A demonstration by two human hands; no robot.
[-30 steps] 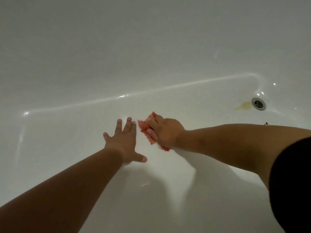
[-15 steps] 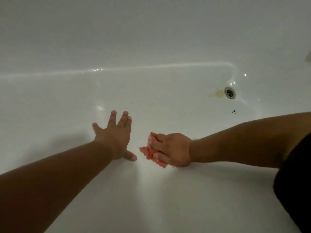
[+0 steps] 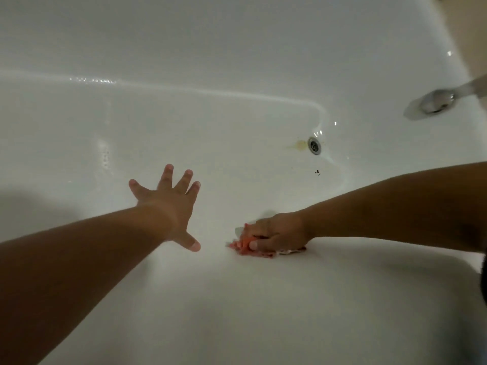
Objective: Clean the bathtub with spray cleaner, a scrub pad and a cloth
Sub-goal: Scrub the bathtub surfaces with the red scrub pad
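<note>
Pink crumpled cloth [image 3: 245, 249] lies on the white bathtub [image 3: 237, 75] wall under the right hand [image 3: 275, 233], whose curled fingers [image 3: 259, 239] grasp it; left hand [image 3: 171, 209] fingers are spread, released.

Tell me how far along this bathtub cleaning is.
Done: droplets and sheen on the white bathtub floor suggest it was wetted. In hand: the right hand grips a crumpled pink-red cloth against the floor; the left hand rests spread beside it. Left: the yellowish stain by the round metal drain and the dark specks nearby.

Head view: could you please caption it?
Right hand holds crumpled pink cloth against white bathtub; left hand rests spread.
</note>
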